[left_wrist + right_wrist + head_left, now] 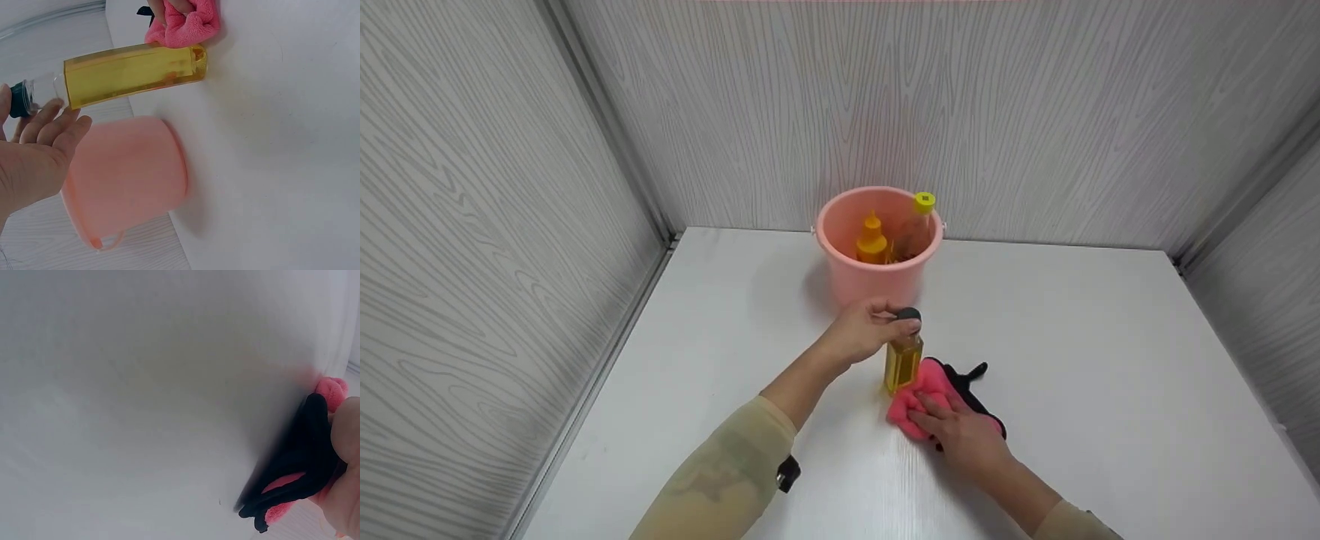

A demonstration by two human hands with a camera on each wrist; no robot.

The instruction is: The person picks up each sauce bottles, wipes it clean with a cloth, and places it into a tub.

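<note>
My left hand (864,332) holds a clear bottle of yellow liquid (903,365) by its dark green cap (19,100). The bottle is roughly upright over the white table; whether its base touches the surface I cannot tell. Close beside its lower part lies a bunched pink cloth (916,412) with black edging and a black loop. My right hand (969,441) rests on this cloth and grips its folds against the table. In the right wrist view, the cloth's black edging (306,444) shows under the palm, while most of the fingers are hidden.
A pink bucket (877,281) stands behind the bottle, near the back wall. Inside are an orange squeeze bottle (872,244) and a clear bottle with a yellow cap (924,202). Wood-grain panels (885,97) enclose the white table (1080,337) at the back and sides.
</note>
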